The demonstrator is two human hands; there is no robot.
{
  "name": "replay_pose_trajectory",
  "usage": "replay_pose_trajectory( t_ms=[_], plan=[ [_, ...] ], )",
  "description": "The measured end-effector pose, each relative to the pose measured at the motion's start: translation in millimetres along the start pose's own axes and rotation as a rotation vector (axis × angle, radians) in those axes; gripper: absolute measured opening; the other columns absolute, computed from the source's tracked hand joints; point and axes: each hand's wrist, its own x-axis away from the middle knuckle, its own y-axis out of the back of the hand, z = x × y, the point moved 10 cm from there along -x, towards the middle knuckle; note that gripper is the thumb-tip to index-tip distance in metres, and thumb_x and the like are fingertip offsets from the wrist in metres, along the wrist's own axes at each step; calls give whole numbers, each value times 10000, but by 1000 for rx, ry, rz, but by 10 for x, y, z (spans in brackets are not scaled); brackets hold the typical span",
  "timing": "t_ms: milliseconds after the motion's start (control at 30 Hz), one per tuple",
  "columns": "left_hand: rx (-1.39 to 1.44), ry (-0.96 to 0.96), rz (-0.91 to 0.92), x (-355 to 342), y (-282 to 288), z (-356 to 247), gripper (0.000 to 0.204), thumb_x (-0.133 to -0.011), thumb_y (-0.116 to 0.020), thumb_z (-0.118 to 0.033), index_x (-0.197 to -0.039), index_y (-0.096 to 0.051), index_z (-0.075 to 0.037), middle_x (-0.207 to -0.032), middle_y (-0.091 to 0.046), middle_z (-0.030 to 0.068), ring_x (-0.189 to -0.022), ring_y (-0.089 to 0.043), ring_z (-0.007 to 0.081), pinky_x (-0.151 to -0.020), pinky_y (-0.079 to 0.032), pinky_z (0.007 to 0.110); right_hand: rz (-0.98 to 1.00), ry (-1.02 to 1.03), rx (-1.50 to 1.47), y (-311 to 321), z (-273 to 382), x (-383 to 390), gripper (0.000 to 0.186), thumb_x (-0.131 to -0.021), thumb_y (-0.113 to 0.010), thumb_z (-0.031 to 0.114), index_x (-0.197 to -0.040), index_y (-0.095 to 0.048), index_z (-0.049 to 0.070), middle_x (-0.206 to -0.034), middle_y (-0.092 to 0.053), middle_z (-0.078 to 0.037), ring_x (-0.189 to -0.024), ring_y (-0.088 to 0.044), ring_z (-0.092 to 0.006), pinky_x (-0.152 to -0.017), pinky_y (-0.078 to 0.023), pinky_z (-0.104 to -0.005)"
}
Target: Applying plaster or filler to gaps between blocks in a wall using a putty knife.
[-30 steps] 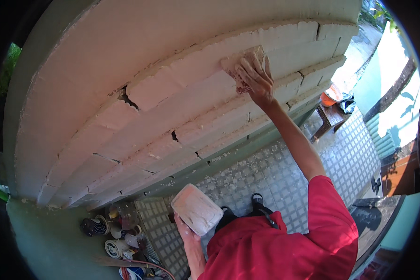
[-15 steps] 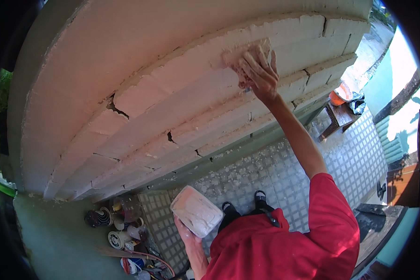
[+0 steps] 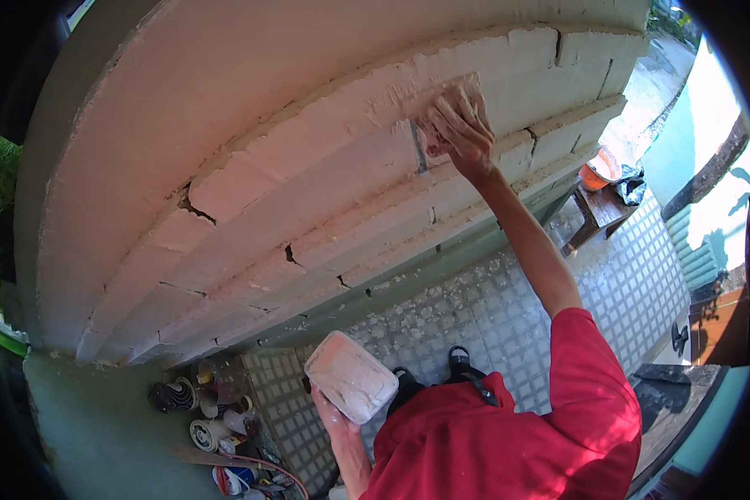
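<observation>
My right hand (image 3: 465, 137) reaches up to the stepped wall, its fingers pressed over the back of a flat plastering blade (image 3: 419, 148) smeared with plaster. The blade lies against an upper band of the wall (image 3: 325, 125), and its handle is hidden by my palm. Left of it, the surface carries a fresh, ridged smear of wet plaster (image 3: 383, 104). Down near my waist, my left hand (image 3: 335, 421) holds a rounded rectangular tub (image 3: 385, 404) from beneath and the side. Pale pinkish plaster (image 3: 346, 371) coats the inside of the tub.
Several cracks, such as a dark crack (image 3: 193, 204), split the wall's ledges. Buckets and paint cans (image 3: 208, 435) crowd the lower left. A wooden stool (image 3: 596, 212) with an orange bucket (image 3: 598, 171) stands at the right. Plaster crumbs dot the tiled floor (image 3: 508, 308).
The blade in my right hand has slid a little rightward along the wall, with streaked plaster showing behind it. The view has shifted slightly. My left hand still holds the tub.
</observation>
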Motion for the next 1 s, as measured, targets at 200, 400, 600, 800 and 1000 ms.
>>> replay_pose_trajectory(
  t_ms=[200,400,600,800,1000],
  plan=[
    [35,-6,-10,50,40,67,532,-971,-376,-453,-1363,-421,-96,-1355,-490,91,-1209,-507,286,-1000,-444,434,106,-44,133,208,38,174,260,-792,-669,94,-1047,-716,107,-1180,-654,-54,-1213,-540,-318,-1050,-313,-589],
    [23,11,-15,30,-57,139,509,-973,-378,-437,-1344,-437,-93,-1337,-500,89,-1188,-519,285,-989,-450,432,47,-6,186,126,-211,-231,410,-722,-676,97,-1131,-683,115,-1213,-633,-40,-1213,-535,-310,-1054,-346,-525],
    [14,-10,-4,31,-100,163,489,-979,-378,-423,-1323,-453,-84,-1291,-532,83,-1169,-529,274,-975,-458,422,81,-11,112,267,-185,170,385,-728,-678,106,-1113,-687,109,-1210,-633,-47,-1205,-539,-304,-1043,-366,-521],
    [-7,8,-14,33,-177,216,480,-981,-374,-426,-1302,-471,-84,-1278,-541,84,-1147,-544,272,-961,-470,414,3,2,139,357,-324,-223,400,-719,-699,114,-1119,-681,110,-1219,-628,-44,-1216,-529,-296,-1048,-368,-520],
    [15,8,7,2,-310,231,475,-981,-386,-420,-1299,-469,-77,-1274,-540,87,-1145,-544,269,-955,-474,414,26,-16,99,268,-489,90,449,-704,-688,29,-1145,-667,110,-1219,-625,-53,-1210,-534,-306,-1038,-392,-498]
  ],
)
